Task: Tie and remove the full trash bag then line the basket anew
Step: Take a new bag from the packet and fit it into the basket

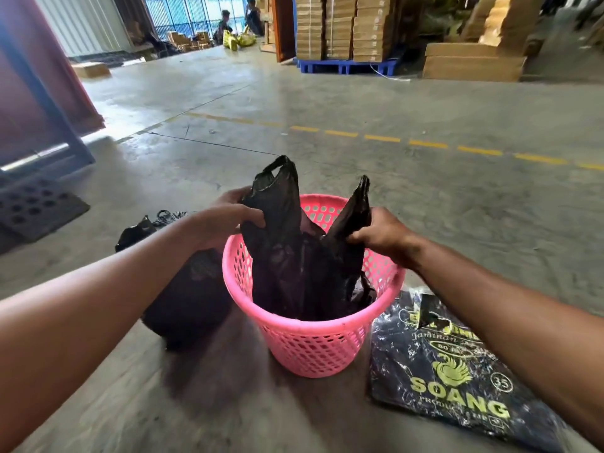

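Sitting on the floor at lower left, the full black bag (189, 302) touched the pink basket (313, 341). The left hand (225, 220) and right hand (382, 233) each pinched a handle of the new bag (294, 256), hanging inside the middle basket. A pack of bags (451, 380) lay at lower right.
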`<state>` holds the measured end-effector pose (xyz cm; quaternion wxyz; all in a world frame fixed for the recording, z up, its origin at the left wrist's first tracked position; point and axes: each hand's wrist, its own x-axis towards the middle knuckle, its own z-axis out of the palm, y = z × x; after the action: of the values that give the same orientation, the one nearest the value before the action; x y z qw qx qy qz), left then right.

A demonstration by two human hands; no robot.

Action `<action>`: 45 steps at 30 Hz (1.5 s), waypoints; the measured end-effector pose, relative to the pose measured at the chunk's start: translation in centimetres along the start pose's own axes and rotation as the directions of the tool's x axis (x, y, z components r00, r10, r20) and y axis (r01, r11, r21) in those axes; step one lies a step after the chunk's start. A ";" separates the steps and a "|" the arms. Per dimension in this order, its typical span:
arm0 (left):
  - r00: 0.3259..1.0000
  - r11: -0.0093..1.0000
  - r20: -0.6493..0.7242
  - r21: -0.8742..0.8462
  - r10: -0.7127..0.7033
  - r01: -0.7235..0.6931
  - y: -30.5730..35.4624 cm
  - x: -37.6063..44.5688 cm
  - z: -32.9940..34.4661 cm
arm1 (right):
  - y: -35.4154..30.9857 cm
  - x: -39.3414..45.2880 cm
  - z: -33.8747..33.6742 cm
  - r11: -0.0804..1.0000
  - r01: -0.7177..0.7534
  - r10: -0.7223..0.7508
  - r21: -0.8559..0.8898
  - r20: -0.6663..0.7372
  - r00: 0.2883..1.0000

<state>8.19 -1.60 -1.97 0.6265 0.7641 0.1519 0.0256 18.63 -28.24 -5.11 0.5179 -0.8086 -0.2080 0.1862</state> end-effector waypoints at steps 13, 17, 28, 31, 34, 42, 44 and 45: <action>0.980 0.918 0.097 0.344 0.174 -0.197 1.6 -6.7 -5.1 | -1.4 -6.7 -8.0 0.990 0.134 -0.139 0.037 0.213 0.967; 0.963 0.864 0.060 0.430 0.262 -0.262 -1.6 -10.6 -6.2 | -0.2 -10.1 -8.7 0.975 0.219 -0.201 -0.043 0.259 0.945; 0.976 0.974 0.016 -0.061 -0.216 0.216 -14.7 -16.2 -7.7 | 9.6 -15.4 -9.4 0.952 -0.202 0.305 -0.229 0.698 0.647; 0.936 0.908 -0.141 -0.325 -0.323 0.265 -14.7 -15.7 -9.9 | 10.0 -14.1 -11.9 0.900 -0.431 0.357 0.070 0.450 0.819; 0.910 0.970 -0.374 -0.220 -0.178 0.099 -10.7 -15.4 -11.6 | 7.4 -11.8 -13.1 0.915 -0.357 0.344 0.190 0.099 0.934; 0.953 0.799 -0.096 0.574 0.286 -0.182 -1.5 -17.4 -2.2 | -1.5 -8.6 -10.7 0.856 0.106 -0.272 -0.507 -0.266 0.925; 0.983 0.818 -0.027 0.559 0.180 -0.135 -0.3 -17.5 -0.1 | -2.6 -8.5 -8.4 0.712 0.215 -0.379 -0.669 -0.109 0.919; 0.991 0.829 -0.026 0.551 0.133 -0.097 0.0 -17.4 0.4 | -3.0 -8.2 -7.1 0.639 0.227 -0.366 -0.735 -0.031 0.930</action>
<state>-8.26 -6.60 0.53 0.3738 0.9179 0.1264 0.0426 14.94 -36.82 1.17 0.1986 -0.9137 -0.3474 -0.0708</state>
